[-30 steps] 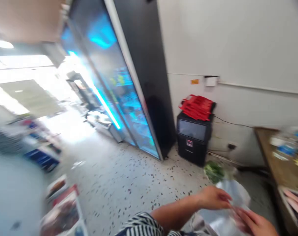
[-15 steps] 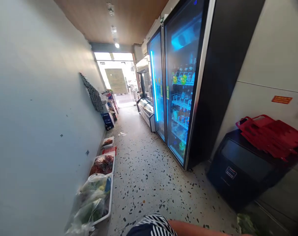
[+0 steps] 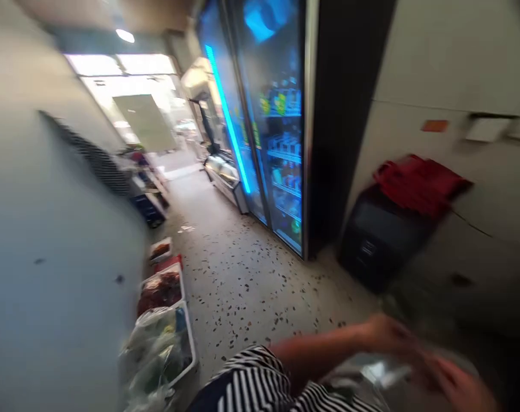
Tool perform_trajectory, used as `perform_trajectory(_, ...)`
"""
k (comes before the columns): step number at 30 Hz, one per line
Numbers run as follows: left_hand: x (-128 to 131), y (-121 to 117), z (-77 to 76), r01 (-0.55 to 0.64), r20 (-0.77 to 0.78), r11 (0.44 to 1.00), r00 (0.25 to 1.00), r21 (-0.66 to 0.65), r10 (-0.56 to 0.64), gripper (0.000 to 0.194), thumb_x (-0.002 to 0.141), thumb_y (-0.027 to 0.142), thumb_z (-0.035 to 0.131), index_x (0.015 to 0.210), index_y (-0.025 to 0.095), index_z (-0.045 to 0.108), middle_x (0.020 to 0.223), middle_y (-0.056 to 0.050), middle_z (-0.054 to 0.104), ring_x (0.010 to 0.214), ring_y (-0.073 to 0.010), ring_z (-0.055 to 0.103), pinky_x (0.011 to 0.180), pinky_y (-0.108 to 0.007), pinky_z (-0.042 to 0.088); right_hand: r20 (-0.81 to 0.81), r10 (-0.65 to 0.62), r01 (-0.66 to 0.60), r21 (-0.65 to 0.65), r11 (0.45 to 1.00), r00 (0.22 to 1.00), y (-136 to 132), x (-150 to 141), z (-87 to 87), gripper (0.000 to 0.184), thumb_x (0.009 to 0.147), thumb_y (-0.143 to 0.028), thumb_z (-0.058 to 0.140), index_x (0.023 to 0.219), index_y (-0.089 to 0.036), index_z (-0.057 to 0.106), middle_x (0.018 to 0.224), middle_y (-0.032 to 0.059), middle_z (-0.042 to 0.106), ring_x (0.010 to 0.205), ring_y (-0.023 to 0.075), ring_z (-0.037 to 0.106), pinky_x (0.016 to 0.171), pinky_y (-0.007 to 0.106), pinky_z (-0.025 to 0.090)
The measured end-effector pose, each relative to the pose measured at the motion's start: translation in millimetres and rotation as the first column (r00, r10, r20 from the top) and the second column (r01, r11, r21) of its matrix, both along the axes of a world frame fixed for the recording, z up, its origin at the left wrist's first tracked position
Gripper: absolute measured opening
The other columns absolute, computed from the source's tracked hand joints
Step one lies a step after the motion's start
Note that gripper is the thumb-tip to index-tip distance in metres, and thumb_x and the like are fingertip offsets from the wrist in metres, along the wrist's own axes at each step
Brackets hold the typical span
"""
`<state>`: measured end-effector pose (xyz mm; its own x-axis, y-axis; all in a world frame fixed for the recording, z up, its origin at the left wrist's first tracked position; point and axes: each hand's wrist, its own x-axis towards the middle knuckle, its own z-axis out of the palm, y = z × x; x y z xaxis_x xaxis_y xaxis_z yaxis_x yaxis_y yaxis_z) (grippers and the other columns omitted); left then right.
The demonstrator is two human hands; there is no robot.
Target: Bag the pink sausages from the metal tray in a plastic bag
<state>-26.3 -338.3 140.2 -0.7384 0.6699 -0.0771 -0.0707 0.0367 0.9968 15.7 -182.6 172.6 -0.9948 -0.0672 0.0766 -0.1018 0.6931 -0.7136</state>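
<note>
Plastic bag [image 3: 377, 371], pale and see-through, lay between four and five o'clock from the middle of the view, low in front of the person. By its look it was thin, limp film that weighed little by itself and would crease and slide rather than hold a shape. What it contained, if anything, could not be made out, so its loaded weight was unknown. A smooth film like that would probably slip under a light touch and tear if pinched at one spot. Gathering the upper edge into a broad fold and taking it between thumb and several fingers seemed the surer hold.

From the left hand [image 3: 386, 336], the visible film lay toward six or seven o'clock, just below the wrist and fingers. From the right hand [image 3: 463, 384], it lay toward nine o'clock. The two hands came close together, the left one's fingers pointing to about four o'clock, toward the right one. Motion blur smeared both sets of fingers, so whether they were apart, together or pinching the film could not be told. A striped sleeve [image 3: 255, 375] showed near six o'clock, left of the bag.
</note>
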Motion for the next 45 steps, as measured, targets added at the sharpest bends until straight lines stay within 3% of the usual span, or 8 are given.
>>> perform_trajectory(4, 6, 4, 21.7, -0.137, 0.086, 0.990, 0.987, 0.016, 0.135, 0.033, 0.064, 0.041, 0.071, 0.084, 0.014, 0.070, 0.072, -0.004, 0.066, 0.065, -0.0140, 0.058, 0.068, -0.028, 0.046, 0.168, -0.101, 0.130, -0.172, 0.976, 0.981, 10, 29, 4.4, 0.042, 0.079, -0.056, 0.046, 0.059, -0.021, 0.058, 0.054, 0.0046, 0.063, 0.051, 0.0176, 0.058, 0.051, 0.027, 0.044)
perform_trajectory(8, 5, 21, 28.2, -0.099, 0.287, 0.990, 0.956, 0.104, 0.065, 0.042, 0.058, 0.042, 0.076, 0.082, 0.009, 0.067, 0.071, -0.004, 0.065, 0.062, -0.0114, 0.057, 0.066, -0.026, 0.048, 0.169, -0.254, 0.287, -0.218, 0.933, 0.952, 18, 26, 0.7, 0.039, 0.074, -0.057, 0.053, 0.057, -0.022, 0.049, 0.045, -0.0017, 0.052, 0.042, 0.0122, 0.045, 0.046, 0.024, 0.033)
perform_trajectory(12, 12, 34, 29.6, -0.076, 0.346, 0.992, 0.938, 0.098, 0.037, 0.047, 0.053, 0.044, 0.080, 0.079, 0.008, 0.066, 0.069, -0.005, 0.064, 0.061, -0.0123, 0.059, 0.067, -0.029, 0.050, 0.099, -0.338, 0.352, -0.229, 0.908, 0.936, 24, 34, -3.2, 0.040, 0.066, -0.055, 0.060, 0.051, -0.021, 0.043, 0.048, -0.0029, 0.046, 0.048, 0.0104, 0.038, 0.048, 0.023, 0.027)
perform_trajectory(21, 12, 49, 25.5, -0.072, 0.213, 0.996, 0.975, 0.046, 0.060, 0.026, 0.061, 0.032, 0.074, 0.074, 0.010, 0.067, 0.064, -0.001, 0.063, 0.056, -0.0089, 0.055, 0.060, -0.022, 0.048, 0.200, -0.131, 0.199, -0.377, 0.905, 0.971, 31, 51, 9.0, 0.036, 0.078, -0.052, 0.050, 0.077, -0.019, 0.063, 0.058, 0.0024, 0.064, 0.056, 0.0168, 0.057, 0.057, 0.027, 0.044)
perform_trajectory(31, 15, 53, 33.4, -0.045, 0.317, 0.998, 0.948, 0.038, 0.031, 0.033, 0.057, 0.035, 0.079, 0.072, 0.009, 0.066, 0.064, -0.002, 0.063, 0.060, -0.0106, 0.058, 0.066, -0.027, 0.051, 0.220, -0.222, 0.289, -0.345, 0.893, 0.950, 38, 54, 5.5, 0.032, 0.077, -0.049, 0.056, 0.063, -0.020, 0.055, 0.045, -0.0008, 0.059, 0.043, 0.0133, 0.053, 0.048, 0.024, 0.035)
perform_trajectory(35, 14, 53, 33.1, 0.010, 0.321, 0.999, 0.947, -0.039, 0.003, 0.022, 0.061, 0.027, 0.075, 0.069, 0.009, 0.065, 0.061, -0.001, 0.062, 0.056, -0.0106, 0.058, 0.063, -0.026, 0.051, 0.205, -0.270, 0.326, -0.321, 0.889, 0.941, 31, 54, 8.6, 0.030, 0.071, -0.044, 0.063, 0.055, -0.021, 0.051, 0.040, -0.0029, 0.053, 0.037, 0.0127, 0.049, 0.046, 0.024, 0.033)
perform_trajectory(41, 8, 57, 30.1, -0.063, 0.131, 0.986, 0.988, -0.158, 0.084, 0.005, 0.065, 0.016, 0.064, 0.064, 0.011, 0.064, 0.053, 0.001, 0.059, 0.051, -0.0091, 0.053, 0.054, -0.021, 0.045, 0.272, -0.189, 0.304, -0.486, 0.820, 0.944, 31, 52, 5.2, 0.035, 0.066, -0.053, 0.063, 0.076, -0.020, 0.060, 0.060, 0.0024, 0.066, 0.054, 0.0177, 0.061, 0.055, 0.028, 0.045)
perform_trajectory(45, 8, 60, 31.9, -0.110, 0.242, 0.989, 0.962, -0.096, 0.130, 0.007, 0.067, 0.017, 0.063, 0.063, 0.011, 0.062, 0.058, 0.000, 0.061, 0.052, -0.0090, 0.054, 0.057, -0.022, 0.047, 0.307, -0.163, 0.321, -0.584, 0.746, 0.937, 36, 52, 4.9, 0.044, 0.065, -0.059, 0.064, 0.080, -0.018, 0.060, 0.062, 0.0038, 0.066, 0.057, 0.0173, 0.061, 0.058, 0.029, 0.048)
